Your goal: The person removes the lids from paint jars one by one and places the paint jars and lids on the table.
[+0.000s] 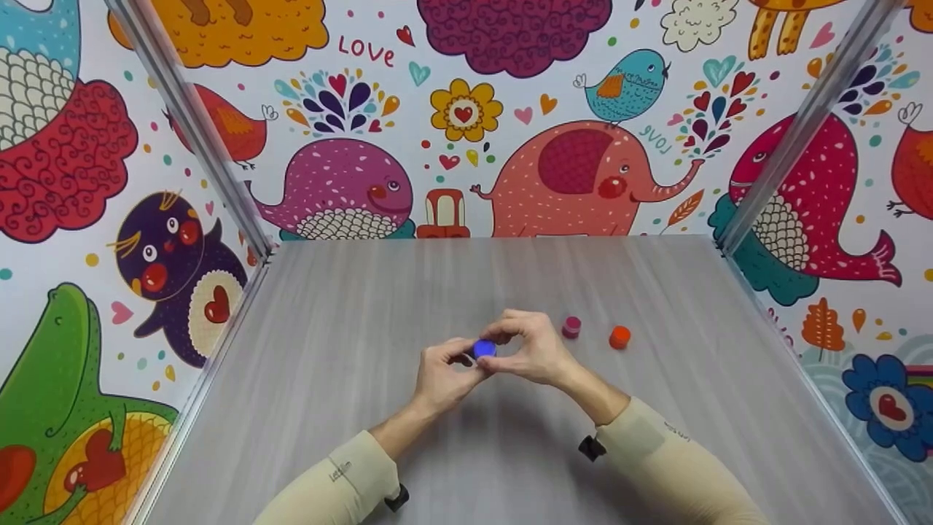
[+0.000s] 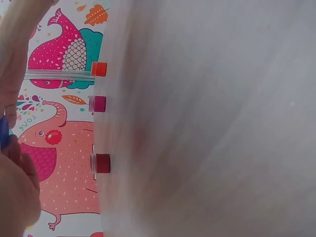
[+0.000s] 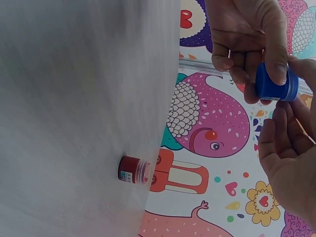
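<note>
Between both hands, above the table, is a small blue paint jar (image 3: pixel 269 85) with a blue lid (image 3: pixel 292 85). My left hand (image 1: pixel 444 375) grips the jar's body, its thumb lying across the side in the right wrist view. The thumb and fingers of my right hand (image 1: pixel 531 348) pinch the lid end. Only a blue edge of the jar shows in the left wrist view. On the table, to the right of the hands, stand a magenta jar (image 1: pixel 571 327) and an orange jar (image 1: pixel 619 337). A dark red jar (image 2: pixel 102 163) is hidden behind the right hand in the head view.
The grey wood-grain table (image 1: pixel 350 306) runs back to a wall (image 1: pixel 466 87) printed with cartoon animals. Metal posts (image 1: pixel 211 146) stand at its back corners, and metal rails run along both sides.
</note>
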{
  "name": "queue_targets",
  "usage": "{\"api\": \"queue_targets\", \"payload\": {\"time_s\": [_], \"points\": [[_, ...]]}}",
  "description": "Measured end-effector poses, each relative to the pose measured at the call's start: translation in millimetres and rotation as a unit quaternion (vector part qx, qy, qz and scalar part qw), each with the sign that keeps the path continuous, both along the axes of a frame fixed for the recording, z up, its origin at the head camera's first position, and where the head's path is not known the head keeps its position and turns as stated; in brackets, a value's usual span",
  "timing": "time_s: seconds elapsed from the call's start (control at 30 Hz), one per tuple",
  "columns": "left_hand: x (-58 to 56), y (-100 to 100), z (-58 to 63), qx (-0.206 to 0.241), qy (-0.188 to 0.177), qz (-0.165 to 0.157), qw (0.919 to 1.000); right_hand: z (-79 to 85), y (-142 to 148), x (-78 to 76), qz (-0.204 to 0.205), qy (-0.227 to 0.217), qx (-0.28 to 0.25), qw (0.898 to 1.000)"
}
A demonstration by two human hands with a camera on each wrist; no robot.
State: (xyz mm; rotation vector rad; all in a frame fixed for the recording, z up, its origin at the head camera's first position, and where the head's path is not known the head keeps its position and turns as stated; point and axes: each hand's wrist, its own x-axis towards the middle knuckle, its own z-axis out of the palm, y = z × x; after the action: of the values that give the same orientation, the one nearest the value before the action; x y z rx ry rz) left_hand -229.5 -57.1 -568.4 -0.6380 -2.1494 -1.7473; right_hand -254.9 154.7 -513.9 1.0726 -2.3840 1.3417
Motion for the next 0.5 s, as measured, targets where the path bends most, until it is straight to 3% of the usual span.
{"api": "queue_targets", "payload": {"time_s": [0.5], "points": [[-1.7,-2.2,-0.1,-0.018,0.001,-0.023,0.9996,3.3,0.1,-2.5,0.045,0.025,-0.011,0.999]]}}
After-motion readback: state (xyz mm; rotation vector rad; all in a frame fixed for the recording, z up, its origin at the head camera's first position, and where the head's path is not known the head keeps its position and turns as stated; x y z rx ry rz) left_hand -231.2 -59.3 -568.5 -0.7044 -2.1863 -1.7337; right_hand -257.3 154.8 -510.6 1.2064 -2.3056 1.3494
